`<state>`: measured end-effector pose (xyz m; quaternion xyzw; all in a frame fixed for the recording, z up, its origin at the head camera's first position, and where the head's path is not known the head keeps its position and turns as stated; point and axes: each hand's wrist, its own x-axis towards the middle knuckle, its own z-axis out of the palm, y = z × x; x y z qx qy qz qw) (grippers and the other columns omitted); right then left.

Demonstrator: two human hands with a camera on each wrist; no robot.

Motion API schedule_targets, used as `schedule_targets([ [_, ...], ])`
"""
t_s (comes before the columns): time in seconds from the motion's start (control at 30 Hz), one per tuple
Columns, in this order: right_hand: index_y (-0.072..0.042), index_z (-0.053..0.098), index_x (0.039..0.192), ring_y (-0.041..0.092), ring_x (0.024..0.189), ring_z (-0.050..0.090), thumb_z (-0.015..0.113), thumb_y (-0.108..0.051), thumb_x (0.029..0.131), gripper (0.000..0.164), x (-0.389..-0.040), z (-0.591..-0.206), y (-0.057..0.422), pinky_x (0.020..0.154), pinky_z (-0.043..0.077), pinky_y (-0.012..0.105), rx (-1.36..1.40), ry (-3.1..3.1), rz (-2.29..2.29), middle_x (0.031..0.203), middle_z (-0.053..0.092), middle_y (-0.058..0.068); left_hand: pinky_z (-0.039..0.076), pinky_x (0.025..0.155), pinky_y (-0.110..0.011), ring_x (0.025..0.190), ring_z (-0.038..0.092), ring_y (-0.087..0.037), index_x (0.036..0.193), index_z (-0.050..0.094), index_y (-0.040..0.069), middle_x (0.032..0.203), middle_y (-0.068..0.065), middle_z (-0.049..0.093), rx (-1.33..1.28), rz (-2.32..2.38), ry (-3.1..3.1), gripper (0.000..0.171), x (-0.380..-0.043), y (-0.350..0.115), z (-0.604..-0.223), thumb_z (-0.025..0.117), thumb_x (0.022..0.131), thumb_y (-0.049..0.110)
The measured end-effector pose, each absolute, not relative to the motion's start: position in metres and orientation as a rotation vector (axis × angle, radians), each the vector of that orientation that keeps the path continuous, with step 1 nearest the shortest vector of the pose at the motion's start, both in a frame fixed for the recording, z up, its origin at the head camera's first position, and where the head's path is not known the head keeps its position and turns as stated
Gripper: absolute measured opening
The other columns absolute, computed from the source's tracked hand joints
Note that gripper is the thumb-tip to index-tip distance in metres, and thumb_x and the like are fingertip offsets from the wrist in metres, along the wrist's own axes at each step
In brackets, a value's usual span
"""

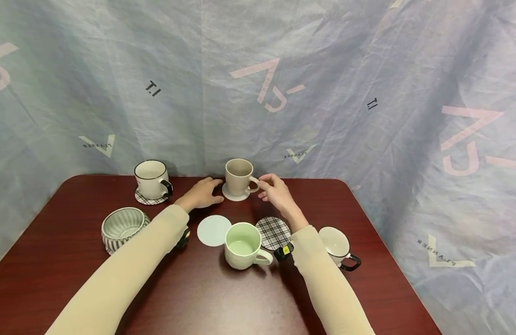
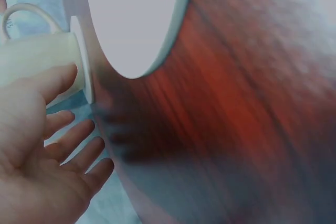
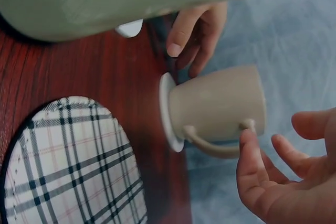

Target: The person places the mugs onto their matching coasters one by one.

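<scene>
A beige mug stands upright on a round white coaster at the table's back edge. My left hand reaches in from its left side, fingers spread and loosely bent, holding nothing. To the right of the mug is my right hand, fingertips right at the handle. In the right wrist view one finger overlaps the handle's upper end, while the thumb stays apart from it. A pale green mug sits nearer the front, between a bare white coaster and a bare plaid coaster.
At the back left, a white mug with a black handle stands on a plaid coaster. A ribbed grey cup is beside my left sleeve. Another white mug lies beyond my right sleeve. A fabric curtain hangs behind the table.
</scene>
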<state>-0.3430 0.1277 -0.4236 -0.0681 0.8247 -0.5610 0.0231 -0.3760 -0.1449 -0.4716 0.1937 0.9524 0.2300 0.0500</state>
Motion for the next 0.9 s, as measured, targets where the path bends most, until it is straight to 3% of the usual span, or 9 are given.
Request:
schedule_targets([
  [0.17, 0.002, 0.06, 0.137, 0.024, 0.086, 0.073, 0.058, -0.018, 0.109, 0.035, -0.332, -0.414, 0.129, 0.077, 0.06, 0.032, -0.269, 2.577, -1.702, 0.127, 0.069, 0.018, 0.039, 0.117, -0.063, 0.142, 0.047, -0.049, 0.159, 0.044, -0.002, 0.152, -0.029, 0.05, 0.619, 0.749, 2.915, 0.068, -0.367, -0.151, -0.471, 0.069, 0.103, 0.028],
  [0.37, -0.001, 0.059, 0.139, 0.033, 0.095, 0.075, 0.058, -0.02, 0.109, 0.035, -0.316, -0.405, 0.128, 0.081, 0.061, 0.035, -0.329, 2.569, -1.671, 0.132, 0.067, 0.019, 0.041, 0.115, -0.063, 0.139, 0.05, -0.049, 0.157, 0.047, -0.002, 0.149, -0.03, 0.052, 0.651, 0.78, 2.939, 0.066, -0.348, -0.157, -0.463, 0.07, 0.102, 0.027],
  [0.7, -0.005, 0.06, 0.139, 0.031, 0.094, 0.074, 0.059, -0.02, 0.108, 0.035, -0.288, -0.393, 0.135, 0.085, 0.061, 0.045, -0.447, 2.598, -1.58, 0.134, 0.066, 0.013, 0.045, 0.111, -0.061, 0.133, 0.055, -0.045, 0.156, 0.049, -0.001, 0.143, -0.026, 0.056, 0.719, 0.837, 2.959, 0.066, -0.315, -0.162, -0.449, 0.074, 0.101, 0.026],
  [0.9, -0.011, 0.062, 0.137, 0.029, 0.093, 0.073, 0.061, -0.02, 0.107, 0.031, -0.273, -0.396, 0.148, 0.083, 0.061, 0.04, -0.462, 2.602, -1.533, 0.134, 0.065, 0.012, 0.045, 0.11, -0.063, 0.135, 0.053, -0.046, 0.156, 0.049, 0.0, 0.144, -0.025, 0.056, 0.727, 0.87, 2.968, 0.066, -0.295, -0.165, -0.445, 0.073, 0.101, 0.027],
])
